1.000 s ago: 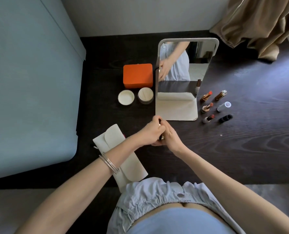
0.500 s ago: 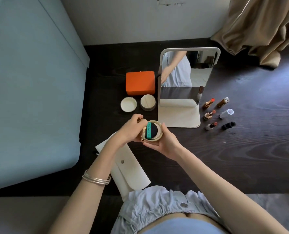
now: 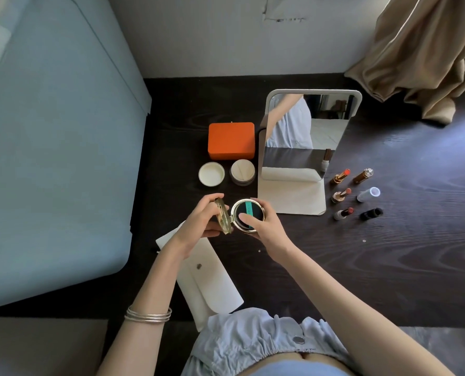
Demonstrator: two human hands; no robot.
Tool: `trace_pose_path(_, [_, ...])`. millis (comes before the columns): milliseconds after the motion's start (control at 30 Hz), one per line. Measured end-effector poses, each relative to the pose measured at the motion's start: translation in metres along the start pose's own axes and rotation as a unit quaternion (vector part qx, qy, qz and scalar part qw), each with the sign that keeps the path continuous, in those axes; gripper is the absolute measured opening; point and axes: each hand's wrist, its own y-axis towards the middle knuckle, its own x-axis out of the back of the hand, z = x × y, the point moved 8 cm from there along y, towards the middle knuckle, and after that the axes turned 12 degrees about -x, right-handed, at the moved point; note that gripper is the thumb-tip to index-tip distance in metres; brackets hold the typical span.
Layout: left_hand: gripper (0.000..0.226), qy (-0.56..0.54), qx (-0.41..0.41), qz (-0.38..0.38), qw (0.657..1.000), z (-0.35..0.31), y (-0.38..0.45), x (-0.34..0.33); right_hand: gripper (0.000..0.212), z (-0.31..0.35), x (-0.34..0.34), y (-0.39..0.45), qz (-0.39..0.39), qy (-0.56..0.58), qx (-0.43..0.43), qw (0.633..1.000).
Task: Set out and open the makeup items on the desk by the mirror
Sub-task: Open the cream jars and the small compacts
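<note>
The setting is a home bedroom with a dressing area. A dark wood-grain tabletop [image 3: 388,267] stands against a plain wall, directly beside a bed [image 3: 49,158] covered in pale blue, with a tan curtain [image 3: 429,50] hanging at the far right corner. A freestanding mirror [image 3: 304,137], an orange box [image 3: 231,141] and uncapped lipsticks [image 3: 341,194] occupy the tabletop.

Bare desk [image 3: 388,267] lies open right of the hands; mirror [image 3: 293,191] and jar [image 3: 242,172] crowd ahead.
</note>
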Motion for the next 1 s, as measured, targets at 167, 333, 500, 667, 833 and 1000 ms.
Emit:
trace_pose_path(167, [0.033, -0.02, 0.01, 0.002, 1.0, 0.008, 0.001, 0.008, 0.05, 0.0, -0.005, 0.003, 0.011, -0.009, -0.007, 1.0])
trace_pose_path(333, [0.036, -0.067, 0.041, -0.026, 0.997, 0.025, 0.009, 0.019, 0.047, -0.007, -0.005, 0.018, 0.03, 0.021, -0.059, 0.998])
trace_pose_path(500, [0.036, -0.089, 0.058, -0.034, 0.994, 0.034, 0.019, 0.023, 0.045, 0.0, -0.007, 0.026, 0.002, -0.035, -0.039, 0.999])
trace_pose_path(667, [0.04, -0.092, 0.072, -0.041, 0.992, 0.039, 0.032, 0.031, 0.039, 0.005, -0.01, 0.037, -0.022, -0.042, -0.04, 0.998])
trace_pose_path(833, [0.035, -0.131, 0.092, -0.074, 0.984, 0.046, 0.044, 0.032, 0.039, 0.002, -0.003, 0.049, -0.085, -0.09, -0.038, 0.992])
trace_pose_path(1000, [0.027, -0.127, 0.102, -0.113, 0.98, 0.056, 0.055, 0.031, 0.046, 0.004, -0.002, 0.054, -0.154, -0.208, -0.018, 0.966])
